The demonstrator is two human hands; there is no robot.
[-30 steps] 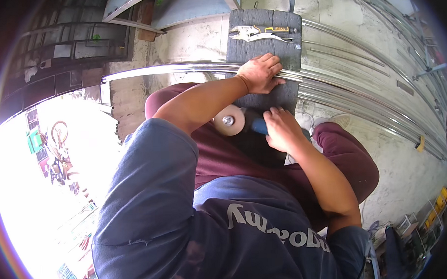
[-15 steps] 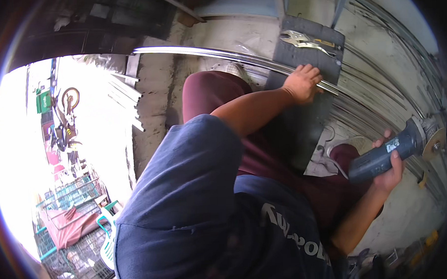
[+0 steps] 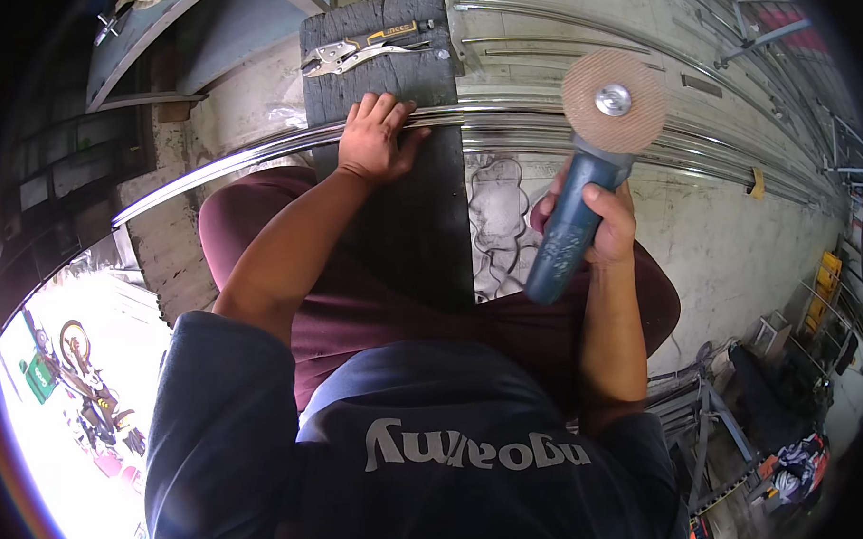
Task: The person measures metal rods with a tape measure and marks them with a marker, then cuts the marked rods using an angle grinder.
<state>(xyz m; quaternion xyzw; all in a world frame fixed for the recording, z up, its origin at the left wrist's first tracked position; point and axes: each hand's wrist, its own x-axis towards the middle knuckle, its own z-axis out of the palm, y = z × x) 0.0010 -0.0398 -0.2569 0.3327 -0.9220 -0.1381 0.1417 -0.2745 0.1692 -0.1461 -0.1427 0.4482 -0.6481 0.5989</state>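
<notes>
My left hand point(image 3: 375, 143) is closed over shiny metal tubes point(image 3: 256, 156), which lie across a dark wooden board point(image 3: 392, 223) between my legs. The fingers bend over the tubes on top of the board. In my right hand point(image 3: 615, 220) is a blue angle grinder point(image 3: 568, 231), gripped around its body. Its thin tan disc point(image 3: 591, 79) faces up and stands above the tubes, to the right of the board; from this view I cannot tell how high. Locking pliers point(image 3: 348, 59) lie on the board's far end, beside a yellow-and-black marked tool point(image 3: 395, 30).
More long metal tubes point(image 3: 522, 138) lie on the floor to the right. Thin curved metal pieces point(image 3: 496, 220) rest by the board's right edge. A blue-grey metal frame point(image 3: 148, 51) stands at far left. Assorted gear point(image 3: 778, 390) is piled at lower right, with a yellow object point(image 3: 825, 289) above it.
The view has turned, so the board now stands nearly upright in it. The grinder's disc has swung from pointing right to pointing away from me. My left hand remains on the tubes.
</notes>
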